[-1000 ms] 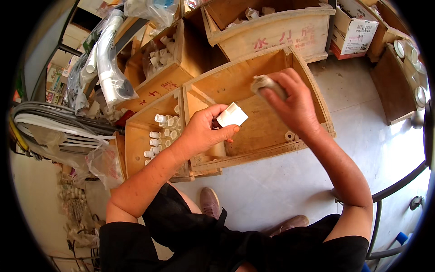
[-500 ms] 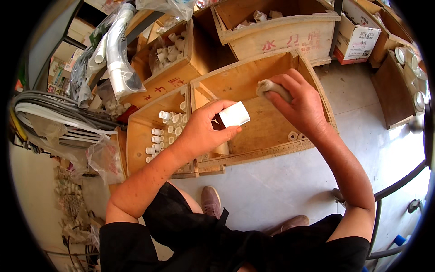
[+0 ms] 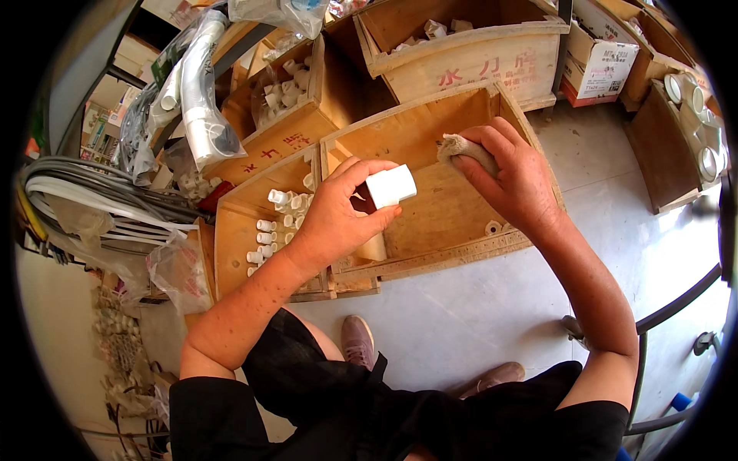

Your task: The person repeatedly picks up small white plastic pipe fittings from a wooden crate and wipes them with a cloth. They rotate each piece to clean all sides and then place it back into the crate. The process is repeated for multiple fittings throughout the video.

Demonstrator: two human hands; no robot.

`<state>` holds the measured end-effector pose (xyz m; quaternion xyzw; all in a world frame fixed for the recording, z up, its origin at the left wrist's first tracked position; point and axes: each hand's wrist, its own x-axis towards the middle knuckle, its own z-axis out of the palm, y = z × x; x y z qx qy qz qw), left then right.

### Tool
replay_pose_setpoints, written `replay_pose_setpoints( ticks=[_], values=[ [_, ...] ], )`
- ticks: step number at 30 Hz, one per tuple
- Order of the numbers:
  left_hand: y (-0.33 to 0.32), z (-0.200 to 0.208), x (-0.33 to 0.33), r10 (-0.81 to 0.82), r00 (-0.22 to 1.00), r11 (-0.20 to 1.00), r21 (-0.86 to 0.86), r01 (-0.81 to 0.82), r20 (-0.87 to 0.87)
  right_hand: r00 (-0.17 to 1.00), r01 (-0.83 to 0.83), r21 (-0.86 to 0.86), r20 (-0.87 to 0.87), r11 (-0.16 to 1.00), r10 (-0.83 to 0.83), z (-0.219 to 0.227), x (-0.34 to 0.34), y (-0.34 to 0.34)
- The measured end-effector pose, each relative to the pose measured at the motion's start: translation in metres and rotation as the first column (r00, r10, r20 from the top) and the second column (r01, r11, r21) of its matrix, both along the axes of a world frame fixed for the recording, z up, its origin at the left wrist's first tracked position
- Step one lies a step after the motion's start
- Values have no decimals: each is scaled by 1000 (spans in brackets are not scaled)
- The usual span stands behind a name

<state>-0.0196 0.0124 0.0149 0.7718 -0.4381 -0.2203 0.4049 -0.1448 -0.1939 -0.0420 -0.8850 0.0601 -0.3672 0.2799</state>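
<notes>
Centrally, blocky white plastic fitting (image 3: 394, 185) is held by left hand (image 3: 340, 220), bunched beige cloth (image 3: 463, 152) by right hand (image 3: 515, 182).

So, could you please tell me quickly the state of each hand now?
Left hand: closed, holding a white fitting between thumb and fingers.
Right hand: closed, holding what looks like a bunched greyish-beige cloth.

The fitting (image 3: 392, 185) is plain white, the cloth (image 3: 470, 155) beige-grey, the wooden box (image 3: 430, 219) honey-brown, the crate (image 3: 419, 81) red-lettered pale tan, the hoses (image 3: 100, 196) grey and white, the shoes (image 3: 357, 341) mauve-brown, the floor (image 3: 446, 307) pale grey.
</notes>
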Motion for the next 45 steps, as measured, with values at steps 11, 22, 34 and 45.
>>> replay_pose_setpoints(
  ticks=[11, 22, 34, 45],
  values=[
    [0, -1, 0, -47, 999, 999, 3, 47, 3, 995, -62, -83, -85, 995, 55, -1, 0, 2],
    [-2, -14, 0, -23, 953, 996, -87, -4, -303, 970, -239, 225, 99, 945, 222, 8, 1, 38],
    [-1, -11, 7, -57, 985, 987, -160, 30, -164, 997, -53, -57, 48, 997, 56, 2, 1, 5],
    [-5, -17, 0, -27, 974, 990, -144, -6, -224, 971, -220, -119, 65, 968, 229, 13, -2, 23]
  ],
)
